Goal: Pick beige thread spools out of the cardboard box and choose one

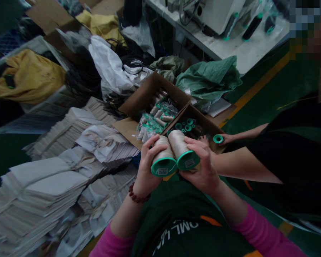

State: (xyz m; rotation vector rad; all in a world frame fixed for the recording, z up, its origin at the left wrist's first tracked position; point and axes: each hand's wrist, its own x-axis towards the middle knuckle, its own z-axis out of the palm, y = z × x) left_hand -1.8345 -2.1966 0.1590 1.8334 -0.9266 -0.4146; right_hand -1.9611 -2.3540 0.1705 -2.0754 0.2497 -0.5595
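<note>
My left hand (147,167) is wrapped round a thread spool (164,151) with pale beige thread and a green base. In my right hand (204,169) is a matching thread spool (179,142). The two spools are side by side, green bases with white labels turned toward me. Just beyond them stands a cardboard box (139,96) holding several bagged thread spools (160,116). A second cardboard box (207,123), beside it, holds spools with green ends (187,125).
A co-worker's hand (226,138) on the right holds a green-ended spool (218,139). Bundled stacks of paper-like sheets (50,178) fill the left. Behind are a green sack (211,76), a yellow sack (29,75) and a white worktable (246,53) with dark thread spools.
</note>
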